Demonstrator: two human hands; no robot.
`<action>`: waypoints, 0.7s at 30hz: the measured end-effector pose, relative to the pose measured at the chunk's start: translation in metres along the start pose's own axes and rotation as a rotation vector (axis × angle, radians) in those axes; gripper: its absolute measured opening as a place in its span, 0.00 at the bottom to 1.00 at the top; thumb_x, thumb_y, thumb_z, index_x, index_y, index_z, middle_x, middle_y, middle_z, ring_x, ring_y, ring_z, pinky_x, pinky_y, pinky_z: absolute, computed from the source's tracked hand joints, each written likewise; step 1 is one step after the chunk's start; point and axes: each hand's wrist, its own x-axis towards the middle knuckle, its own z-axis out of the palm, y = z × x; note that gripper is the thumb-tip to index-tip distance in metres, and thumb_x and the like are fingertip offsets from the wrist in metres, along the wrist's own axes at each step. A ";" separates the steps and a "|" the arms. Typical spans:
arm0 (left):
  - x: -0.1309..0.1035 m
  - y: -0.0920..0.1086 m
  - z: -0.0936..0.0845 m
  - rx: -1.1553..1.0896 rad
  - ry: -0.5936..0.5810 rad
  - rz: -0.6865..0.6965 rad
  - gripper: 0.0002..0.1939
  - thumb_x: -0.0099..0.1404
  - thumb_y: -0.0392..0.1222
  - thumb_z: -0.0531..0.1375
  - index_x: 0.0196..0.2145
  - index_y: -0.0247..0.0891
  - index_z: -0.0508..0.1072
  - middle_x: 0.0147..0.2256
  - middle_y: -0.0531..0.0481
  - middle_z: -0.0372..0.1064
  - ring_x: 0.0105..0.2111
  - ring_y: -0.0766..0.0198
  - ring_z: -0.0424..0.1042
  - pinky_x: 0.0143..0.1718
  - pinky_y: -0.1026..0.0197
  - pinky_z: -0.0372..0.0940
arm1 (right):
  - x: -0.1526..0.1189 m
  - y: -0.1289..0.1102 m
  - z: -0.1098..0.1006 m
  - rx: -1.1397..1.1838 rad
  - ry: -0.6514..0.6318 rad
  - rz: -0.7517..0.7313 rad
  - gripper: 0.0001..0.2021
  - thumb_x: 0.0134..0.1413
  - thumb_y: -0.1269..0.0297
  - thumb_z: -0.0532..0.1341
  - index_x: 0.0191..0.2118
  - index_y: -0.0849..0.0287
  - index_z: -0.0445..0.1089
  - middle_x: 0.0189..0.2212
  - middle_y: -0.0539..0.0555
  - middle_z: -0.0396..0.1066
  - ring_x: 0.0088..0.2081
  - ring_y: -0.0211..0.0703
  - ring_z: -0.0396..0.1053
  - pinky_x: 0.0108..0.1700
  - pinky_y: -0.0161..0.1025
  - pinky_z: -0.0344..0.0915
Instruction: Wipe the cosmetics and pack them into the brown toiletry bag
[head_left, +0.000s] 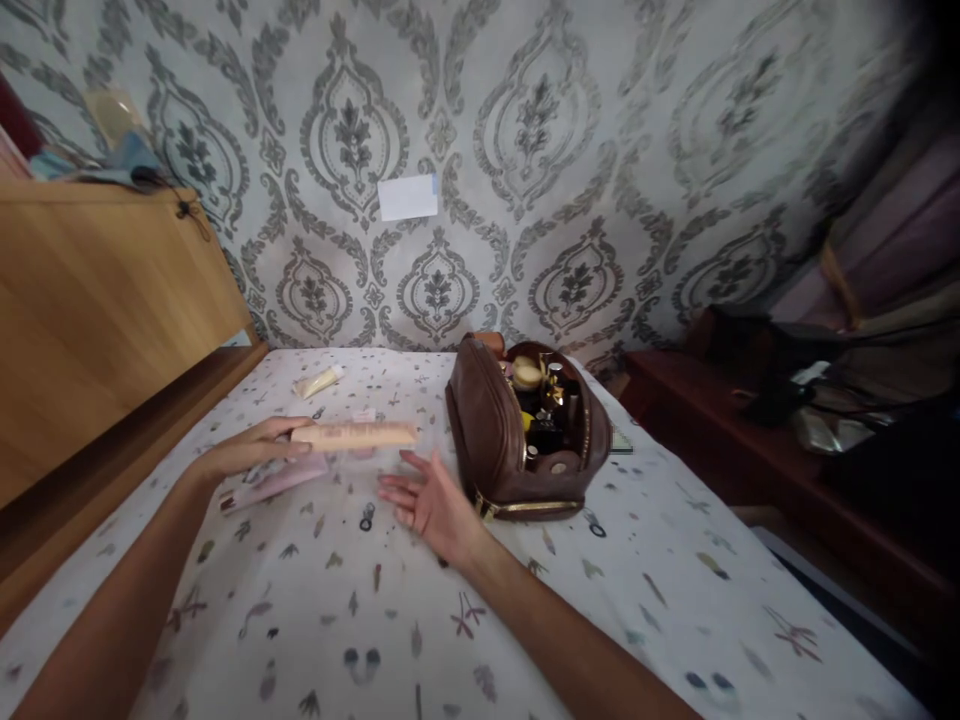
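Observation:
My left hand (262, 445) is closed on one end of a long peach-coloured item (356, 436), held level above the sheet. Blur hides whether it is a box or a tube. Under it lies a pale pink, slim thing (277, 482) with a dark end. My right hand (436, 510) hovers palm inward with fingers apart and nothing in it, just right of the peach item's far end. Close to its right stands a brown leather toiletry bag (487, 425), unzipped at the top. Several small bottles and a round cream-coloured thing (527, 374) show inside.
A small cream-coloured tube (318, 382) lies farther back on the patterned sheet (420, 640). A wooden board (112, 300) borders the left side, and patterned wallpaper the back. Dark red furniture (697, 420) holding bags stands at the right.

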 end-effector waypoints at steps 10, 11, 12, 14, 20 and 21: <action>-0.012 0.023 0.013 -0.164 -0.117 0.019 0.21 0.51 0.48 0.68 0.44 0.43 0.80 0.36 0.49 0.75 0.37 0.58 0.73 0.38 0.64 0.66 | -0.032 -0.007 0.017 -0.202 -0.116 0.082 0.17 0.55 0.60 0.67 0.48 0.62 0.71 0.25 0.55 0.77 0.19 0.33 0.69 0.14 0.23 0.50; -0.010 0.018 0.020 -0.238 0.038 -0.003 0.21 0.52 0.50 0.67 0.43 0.42 0.79 0.33 0.50 0.74 0.34 0.61 0.72 0.35 0.65 0.65 | -0.036 -0.006 0.019 -0.187 -0.083 0.035 0.17 0.54 0.59 0.68 0.47 0.62 0.72 0.25 0.55 0.77 0.19 0.33 0.68 0.14 0.23 0.50; -0.007 0.016 0.029 -0.333 0.199 -0.038 0.21 0.54 0.53 0.66 0.43 0.40 0.78 0.30 0.52 0.72 0.30 0.64 0.71 0.32 0.66 0.64 | -0.038 -0.004 0.020 -0.178 -0.047 -0.008 0.17 0.53 0.59 0.68 0.46 0.62 0.72 0.24 0.56 0.77 0.19 0.33 0.68 0.15 0.23 0.50; -0.003 0.014 0.052 -0.583 0.456 -0.111 0.25 0.58 0.61 0.61 0.44 0.39 0.75 0.28 0.53 0.70 0.26 0.66 0.69 0.28 0.65 0.63 | -0.041 0.001 0.019 -0.186 0.012 -0.075 0.18 0.51 0.58 0.70 0.44 0.63 0.73 0.25 0.56 0.77 0.19 0.33 0.68 0.15 0.24 0.51; -0.008 0.020 0.124 -0.725 0.371 -0.087 0.22 0.60 0.61 0.60 0.36 0.37 0.73 0.29 0.52 0.70 0.29 0.63 0.70 0.31 0.63 0.65 | -0.044 0.018 0.008 -0.227 0.076 -0.107 0.23 0.43 0.53 0.74 0.41 0.64 0.75 0.23 0.55 0.76 0.18 0.33 0.67 0.17 0.26 0.51; -0.009 0.018 0.131 -0.696 0.406 -0.088 0.20 0.60 0.59 0.61 0.31 0.37 0.72 0.26 0.53 0.68 0.27 0.64 0.68 0.30 0.64 0.63 | -0.045 0.018 0.007 -0.241 0.073 -0.099 0.24 0.42 0.52 0.74 0.41 0.64 0.75 0.23 0.55 0.76 0.17 0.32 0.66 0.16 0.26 0.51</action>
